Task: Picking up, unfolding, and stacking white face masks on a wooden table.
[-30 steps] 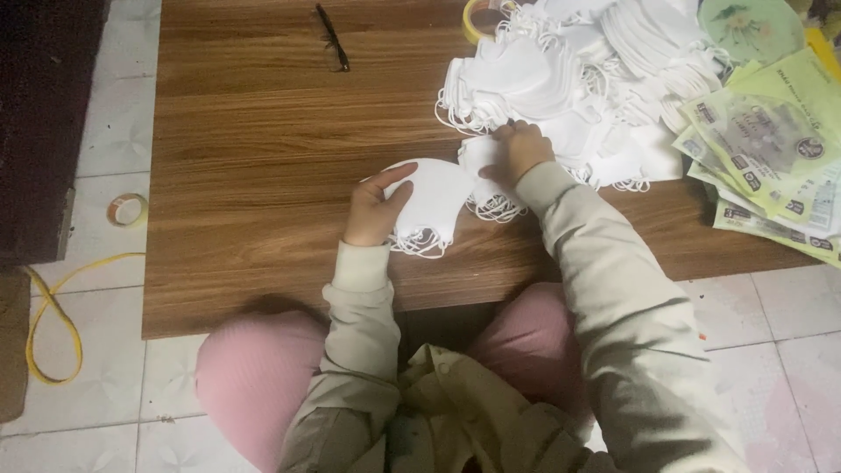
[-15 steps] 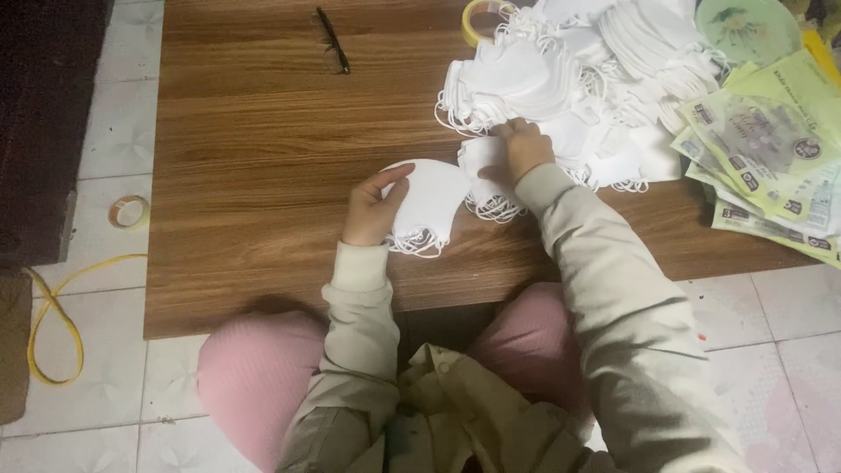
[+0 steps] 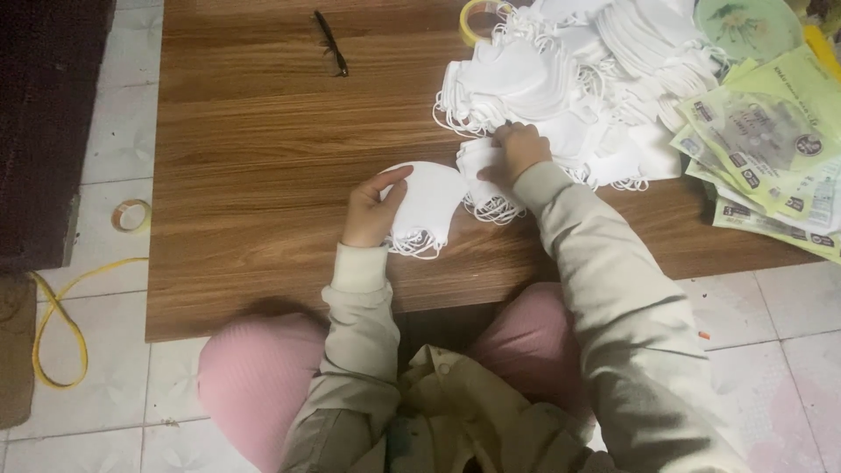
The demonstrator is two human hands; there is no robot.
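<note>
My left hand (image 3: 374, 210) rests on a small stack of white face masks (image 3: 429, 206) near the front of the low wooden table (image 3: 263, 175), thumb on the top mask's edge. My right hand (image 3: 517, 151) presses on a second folded stack of masks (image 3: 484, 175) just to the right, at the edge of a large loose pile of white masks (image 3: 578, 79) that fills the table's far right. Elastic ear loops hang out below both stacks.
Green printed plastic packets (image 3: 771, 149) fan out at the right edge. A black pen (image 3: 330, 42) and a roll of yellow tape (image 3: 477, 17) lie at the back. On the tiled floor at left are a tape ring (image 3: 131, 215) and a yellow cord (image 3: 53, 324).
</note>
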